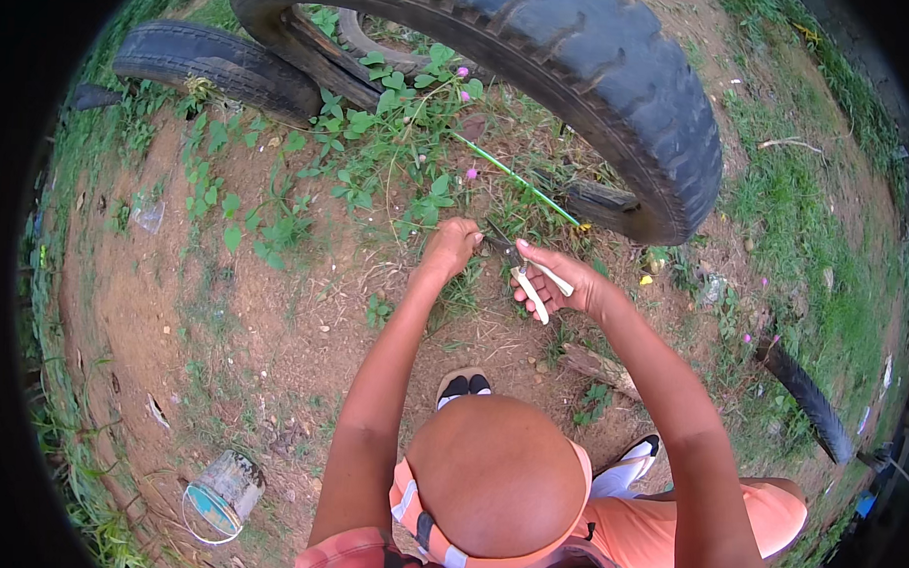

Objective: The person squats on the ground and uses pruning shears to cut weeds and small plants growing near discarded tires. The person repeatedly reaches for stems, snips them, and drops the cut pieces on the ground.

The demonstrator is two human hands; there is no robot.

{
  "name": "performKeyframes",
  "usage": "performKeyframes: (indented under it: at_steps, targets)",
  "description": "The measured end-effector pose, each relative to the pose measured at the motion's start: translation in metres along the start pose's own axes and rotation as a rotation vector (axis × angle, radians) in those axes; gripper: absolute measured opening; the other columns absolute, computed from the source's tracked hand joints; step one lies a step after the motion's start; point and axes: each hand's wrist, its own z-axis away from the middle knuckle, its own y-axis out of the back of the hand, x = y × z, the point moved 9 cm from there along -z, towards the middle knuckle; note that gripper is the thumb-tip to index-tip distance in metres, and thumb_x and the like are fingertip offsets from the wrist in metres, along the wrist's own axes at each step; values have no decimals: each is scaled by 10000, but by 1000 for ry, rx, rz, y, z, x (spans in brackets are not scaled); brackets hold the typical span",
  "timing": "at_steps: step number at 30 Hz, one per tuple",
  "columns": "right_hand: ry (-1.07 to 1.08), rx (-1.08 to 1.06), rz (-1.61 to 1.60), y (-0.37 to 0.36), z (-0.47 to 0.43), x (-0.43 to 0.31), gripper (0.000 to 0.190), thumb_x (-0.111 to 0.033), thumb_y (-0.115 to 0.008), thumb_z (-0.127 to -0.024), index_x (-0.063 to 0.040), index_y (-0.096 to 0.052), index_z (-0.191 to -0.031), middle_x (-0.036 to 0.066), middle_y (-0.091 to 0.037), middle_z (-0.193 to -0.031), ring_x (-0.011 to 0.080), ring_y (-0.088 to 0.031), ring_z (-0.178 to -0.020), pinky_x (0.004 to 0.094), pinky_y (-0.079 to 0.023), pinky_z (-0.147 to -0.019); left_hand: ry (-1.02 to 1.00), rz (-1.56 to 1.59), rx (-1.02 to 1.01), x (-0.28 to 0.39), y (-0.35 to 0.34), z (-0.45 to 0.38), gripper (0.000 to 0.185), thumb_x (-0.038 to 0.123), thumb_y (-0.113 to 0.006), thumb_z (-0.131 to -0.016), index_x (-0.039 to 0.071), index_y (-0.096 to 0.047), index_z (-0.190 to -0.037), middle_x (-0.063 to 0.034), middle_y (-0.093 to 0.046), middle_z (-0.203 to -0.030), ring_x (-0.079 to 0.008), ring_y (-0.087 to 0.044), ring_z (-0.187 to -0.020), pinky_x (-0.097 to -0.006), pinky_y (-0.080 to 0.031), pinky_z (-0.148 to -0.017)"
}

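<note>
My right hand [563,280] holds a pair of pruning shears [526,275] with cream handles, a spring and dark blades pointing up-left. The handles stand apart, with my fingers around them. My left hand [453,246] is closed just left of the blade tips, over the stems at the edge of the weeds; whatever its fingers pinch is too small to tell. Beyond it grow leafy green vines [427,200] with pink flowers [471,173]. A thin green-and-white striped stick [518,179] lies slanting among the grass behind the shears.
A large worn tyre [655,118] stands over the weeds, with another tyre [214,65] at the upper left. A paint-stained bucket [226,494] lies tipped at the lower left. A piece of wood [600,369] lies near my foot; a dark tyre piece [807,401] stands at the right.
</note>
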Motion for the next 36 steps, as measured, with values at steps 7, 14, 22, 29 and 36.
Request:
performKeyframes:
  at_steps: [7, 14, 22, 29, 36]
  targets:
    - [129, 14, -47, -5, -15, -13, 562, -609, -596, -832, -47, -593, -817, 3, -573, -606, 101, -519, -450, 260, -444, -412, -43, 2, 5, 9, 6, 5, 167, 153, -614, -862, -8, -645, -827, -180, -649, -917, -339, -610, -913, -409, -464, -822]
    - [189, 151, 76, 8, 12, -8, 543, -574, -599, -850, -35, -555, -899, 12, -556, -640, 101, -524, -472, 242, -429, -419, 53, -167, 306, 25, 38, 14, 395, 104, -669, -795, 58, -518, -1157, -202, -511, -1249, -393, -568, -1005, -459, -468, -877]
    - [156, 183, 64, -6, 18, -12, 591, -606, -586, -839, -33, -555, -981, 17, -578, -708, 113, -566, -564, 275, -519, -540, -73, -301, 408, 20, 40, -21, 406, 61, -680, -772, 41, -530, -1149, -167, -535, -1053, -380, -570, -977, -463, -485, -825]
    - [130, 30, -97, -17, -3, -7, 632, -655, -563, -822, -46, -577, -989, 31, -604, -745, 158, -586, -601, 355, -538, -626, -69, 138, 521, -26, 60, -1, 191, 190, -562, -913, 21, -630, -969, -92, -598, -835, -239, -592, -707, -357, -504, -626]
    - [103, -41, -75, -45, -24, -14, 686, -705, -551, -793, -38, -602, -941, 63, -635, -761, 186, -612, -653, 386, -544, -660, 218, 1090, 587, -63, 64, 26, 351, 356, -458, -994, 51, -604, -896, 6, -562, -677, -33, -470, -490, -180, -391, -413]
